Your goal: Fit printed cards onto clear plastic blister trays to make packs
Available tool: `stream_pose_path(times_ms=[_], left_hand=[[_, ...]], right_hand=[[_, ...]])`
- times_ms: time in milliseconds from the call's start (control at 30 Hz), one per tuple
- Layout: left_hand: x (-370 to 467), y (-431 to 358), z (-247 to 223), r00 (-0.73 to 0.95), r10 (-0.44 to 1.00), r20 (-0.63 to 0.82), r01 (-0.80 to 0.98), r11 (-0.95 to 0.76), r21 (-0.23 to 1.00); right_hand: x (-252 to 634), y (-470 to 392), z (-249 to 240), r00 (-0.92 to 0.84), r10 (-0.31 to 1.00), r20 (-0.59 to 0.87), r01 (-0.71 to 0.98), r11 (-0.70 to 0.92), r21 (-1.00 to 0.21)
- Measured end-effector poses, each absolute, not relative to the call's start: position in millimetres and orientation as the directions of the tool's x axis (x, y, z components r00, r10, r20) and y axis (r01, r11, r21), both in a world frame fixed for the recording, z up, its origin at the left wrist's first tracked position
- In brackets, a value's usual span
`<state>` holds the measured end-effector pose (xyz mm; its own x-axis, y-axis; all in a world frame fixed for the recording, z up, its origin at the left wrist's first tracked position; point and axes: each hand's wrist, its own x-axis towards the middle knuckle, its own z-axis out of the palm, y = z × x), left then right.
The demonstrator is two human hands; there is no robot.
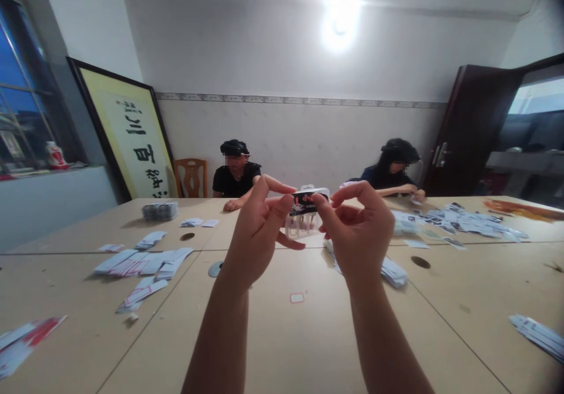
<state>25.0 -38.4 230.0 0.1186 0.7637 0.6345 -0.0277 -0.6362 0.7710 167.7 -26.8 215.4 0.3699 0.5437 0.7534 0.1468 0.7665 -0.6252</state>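
Between my two hands, raised above the table, is a small clear plastic box point(304, 226) with a black printed label point(304, 202) across its upper part. Several small hook-like metal pieces show through its clear lower part. My left hand point(259, 229) pinches the box's left side, its thumb at the label's left end. From the other side my right hand point(359, 224) grips it, with the thumb pressed on the label's right part. A small red-edged white sticker point(297, 297) lies on the table point(282, 347) below the hands.
White paper slips point(141, 263) lie in stacks at the left, near a pile of clear packs point(159, 211). More slips point(393, 272) sit behind my right forearm. Scattered cards point(458, 221) cover the far right. Two people point(235, 174) sit across the table. A cable hole point(420, 262) opens at right.
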Motion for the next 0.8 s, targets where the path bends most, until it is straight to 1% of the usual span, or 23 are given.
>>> stream_pose_path(times_ms=[100,300,533,800], left_hand=[[20.9,-37.3,229.6,0.125,0.762,0.635,-0.053,-0.634,0.771],[19.2,-38.0,229.0,0.122,0.768,0.629,-0.052,-0.628,0.777],[20.9,-44.7,232.0,0.13,0.769,0.626,-0.039,-0.627,0.778],[23.4,-54.4,232.7,0.139,0.765,0.629,-0.041,-0.63,0.775]], right_hand=[[168.6,-29.2,215.6,0.333,0.564,0.756,0.103,0.775,-0.623],[171.6,-32.0,216.0,0.305,0.569,0.764,0.071,0.786,-0.614],[174.2,-28.9,216.9,0.318,0.555,0.769,0.046,0.801,-0.597],[177.6,-34.6,215.8,0.318,0.509,0.8,0.083,0.825,-0.558]])
